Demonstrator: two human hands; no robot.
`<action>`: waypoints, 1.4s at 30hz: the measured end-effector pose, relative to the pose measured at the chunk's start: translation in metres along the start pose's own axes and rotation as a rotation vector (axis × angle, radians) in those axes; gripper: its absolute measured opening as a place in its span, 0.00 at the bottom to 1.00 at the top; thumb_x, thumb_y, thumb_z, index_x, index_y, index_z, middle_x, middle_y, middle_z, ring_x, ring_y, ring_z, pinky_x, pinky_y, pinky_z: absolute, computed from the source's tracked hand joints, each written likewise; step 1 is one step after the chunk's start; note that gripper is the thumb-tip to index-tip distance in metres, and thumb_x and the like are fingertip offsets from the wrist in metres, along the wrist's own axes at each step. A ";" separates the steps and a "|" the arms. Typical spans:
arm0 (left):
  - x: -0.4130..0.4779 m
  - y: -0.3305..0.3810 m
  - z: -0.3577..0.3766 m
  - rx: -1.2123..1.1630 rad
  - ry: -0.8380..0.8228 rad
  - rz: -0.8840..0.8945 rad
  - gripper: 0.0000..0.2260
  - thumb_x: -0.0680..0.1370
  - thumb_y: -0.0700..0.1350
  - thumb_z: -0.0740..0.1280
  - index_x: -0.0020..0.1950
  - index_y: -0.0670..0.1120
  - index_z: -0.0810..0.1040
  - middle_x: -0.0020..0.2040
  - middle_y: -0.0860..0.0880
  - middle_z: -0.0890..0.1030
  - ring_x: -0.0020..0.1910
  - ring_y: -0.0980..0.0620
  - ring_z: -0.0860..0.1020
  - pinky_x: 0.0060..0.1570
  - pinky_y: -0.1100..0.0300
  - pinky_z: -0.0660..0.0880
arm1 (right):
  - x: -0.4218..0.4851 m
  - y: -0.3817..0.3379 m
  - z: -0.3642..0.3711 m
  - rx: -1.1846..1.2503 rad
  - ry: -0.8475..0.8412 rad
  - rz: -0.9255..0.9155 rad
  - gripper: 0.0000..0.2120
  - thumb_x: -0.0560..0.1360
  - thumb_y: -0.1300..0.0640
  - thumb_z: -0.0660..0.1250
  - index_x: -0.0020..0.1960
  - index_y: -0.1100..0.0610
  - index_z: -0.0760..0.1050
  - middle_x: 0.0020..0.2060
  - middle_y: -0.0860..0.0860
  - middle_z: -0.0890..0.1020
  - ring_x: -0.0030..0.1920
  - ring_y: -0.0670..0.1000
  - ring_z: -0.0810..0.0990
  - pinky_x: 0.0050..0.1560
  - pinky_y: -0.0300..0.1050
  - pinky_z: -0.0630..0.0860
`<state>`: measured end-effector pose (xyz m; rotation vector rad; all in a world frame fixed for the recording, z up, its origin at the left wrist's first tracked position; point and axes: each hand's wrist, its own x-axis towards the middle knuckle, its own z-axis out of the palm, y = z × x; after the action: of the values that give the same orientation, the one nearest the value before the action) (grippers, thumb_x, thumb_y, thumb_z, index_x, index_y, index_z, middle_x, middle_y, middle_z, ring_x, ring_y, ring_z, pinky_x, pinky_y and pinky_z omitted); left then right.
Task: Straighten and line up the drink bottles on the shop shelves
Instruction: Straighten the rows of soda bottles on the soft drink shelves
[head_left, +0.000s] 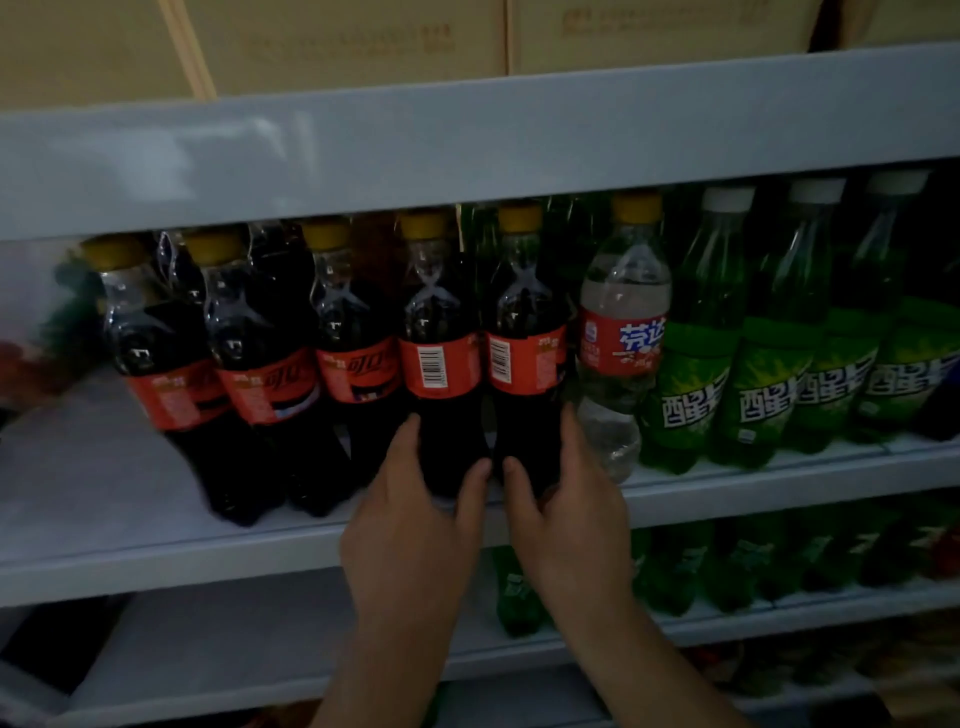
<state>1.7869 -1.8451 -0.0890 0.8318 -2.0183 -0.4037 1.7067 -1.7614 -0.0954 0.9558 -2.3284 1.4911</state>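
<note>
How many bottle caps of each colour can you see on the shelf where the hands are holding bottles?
Yellow caps: 6
White caps: 3
Total: 9

The left hand (415, 514) and right hand (566, 504) are bare, as are both forearms (395, 649).

Tan cardboard cartons (337, 47) are stacked side by side along the top of the view, with faint printing on their fronts. A blurred green and red shape (57, 322) is seen far left, unidentifiable.
</note>
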 end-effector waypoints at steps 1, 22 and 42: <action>-0.001 0.001 0.001 0.018 -0.025 -0.006 0.30 0.71 0.56 0.70 0.69 0.45 0.69 0.53 0.44 0.83 0.46 0.45 0.82 0.41 0.56 0.76 | 0.001 -0.001 0.001 0.003 0.016 0.007 0.30 0.76 0.49 0.63 0.75 0.51 0.58 0.66 0.47 0.73 0.63 0.46 0.73 0.58 0.47 0.75; -0.006 0.001 0.007 -0.248 0.049 -0.045 0.22 0.72 0.41 0.72 0.65 0.45 0.73 0.53 0.55 0.72 0.51 0.62 0.71 0.47 0.66 0.69 | -0.007 -0.002 0.020 -0.065 0.218 -0.002 0.28 0.76 0.52 0.64 0.74 0.56 0.60 0.67 0.52 0.72 0.62 0.50 0.73 0.50 0.41 0.72; 0.008 0.008 0.010 -0.177 0.020 -0.111 0.25 0.74 0.49 0.69 0.70 0.49 0.68 0.57 0.52 0.79 0.55 0.51 0.75 0.51 0.55 0.74 | -0.002 0.011 0.025 -0.016 0.356 -0.123 0.28 0.74 0.55 0.67 0.70 0.62 0.64 0.66 0.60 0.71 0.65 0.51 0.68 0.61 0.28 0.60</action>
<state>1.7727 -1.8454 -0.0852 0.8357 -1.8926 -0.6247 1.7052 -1.7799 -0.1158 0.7428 -1.9910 1.4540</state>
